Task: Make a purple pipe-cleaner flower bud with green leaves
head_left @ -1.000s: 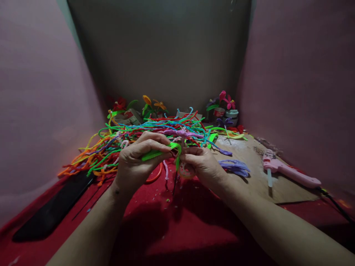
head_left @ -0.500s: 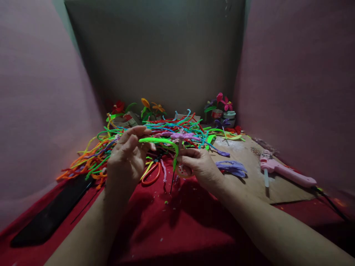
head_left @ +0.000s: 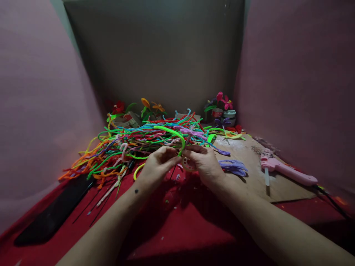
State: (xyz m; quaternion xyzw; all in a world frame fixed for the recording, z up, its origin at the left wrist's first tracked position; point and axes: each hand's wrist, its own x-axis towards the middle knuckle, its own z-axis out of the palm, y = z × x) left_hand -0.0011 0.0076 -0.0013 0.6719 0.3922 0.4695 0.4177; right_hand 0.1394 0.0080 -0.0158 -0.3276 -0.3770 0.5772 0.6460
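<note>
Both hands meet at the middle of the red cloth. My left hand (head_left: 157,164) pinches a thin dark wire stem just below a bright green pipe cleaner (head_left: 171,133), which arches up and to the left. My right hand (head_left: 203,163) is closed round the same stem and a small pinkish ring-shaped piece (head_left: 186,164). A purple pipe-cleaner flower (head_left: 191,132) stands at the top of the stem, above my fingers.
A heap of coloured pipe cleaners (head_left: 124,144) lies behind the hands. A pink glue gun (head_left: 283,171) and purple petals (head_left: 234,167) rest on a wooden board (head_left: 257,184) at the right. Finished flowers and jars (head_left: 223,111) stand at the back. A black strip (head_left: 52,214) lies left.
My left hand let go of the green pipe cleaner's far end and moved right to the stem beside my right hand. The green piece now arches free above.
</note>
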